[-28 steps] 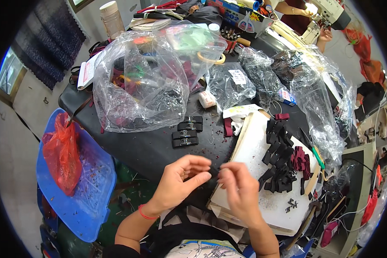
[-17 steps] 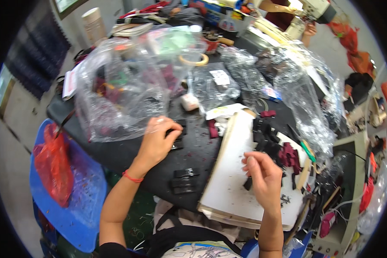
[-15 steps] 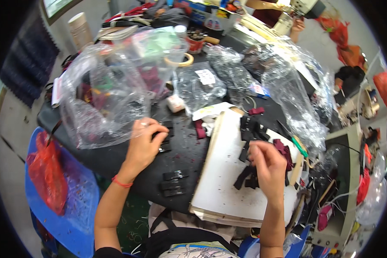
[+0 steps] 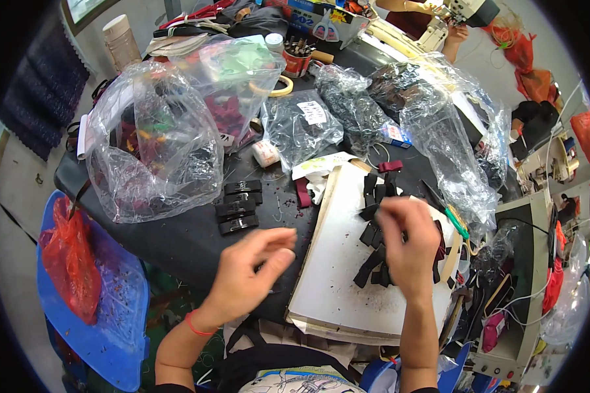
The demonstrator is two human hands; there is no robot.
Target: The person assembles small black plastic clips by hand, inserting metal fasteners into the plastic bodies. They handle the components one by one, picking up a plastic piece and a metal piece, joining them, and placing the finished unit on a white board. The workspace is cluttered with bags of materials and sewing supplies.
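My left hand (image 4: pixel 250 270) is over the near part of the dark table, its fingers stretched and thumb apart; I see nothing gripped. It covers the spot where a near pile of black pieces lay. Beyond it, several folded black fabric pieces with shiny bands (image 4: pixel 237 208) lie stacked in a column. My right hand (image 4: pixel 410 245) hovers at the black fabric strips (image 4: pixel 372 268) scattered on a white board (image 4: pixel 324 288). Its fingers are bent and blurred, so whether they hold a strip is hidden. Maroon fabric pieces (image 4: pixel 441 239) lie partly behind that hand.
Clear plastic bags (image 4: pixel 157 150) crowd the table's left and back. Green-handled scissors (image 4: pixel 457 223) lie right of the board. A white roll (image 4: pixel 265 153) and a tape ring (image 4: pixel 282 86) sit farther back. A blue chair (image 4: pixel 121 314) holds a red bag (image 4: pixel 72 268). Someone's hand (image 4: pixel 455 39) is at a machine.
My left hand has come back toward me and right, leaving the far black stack in plain view and covering the near pile. My right hand has shifted slightly among the black strips.
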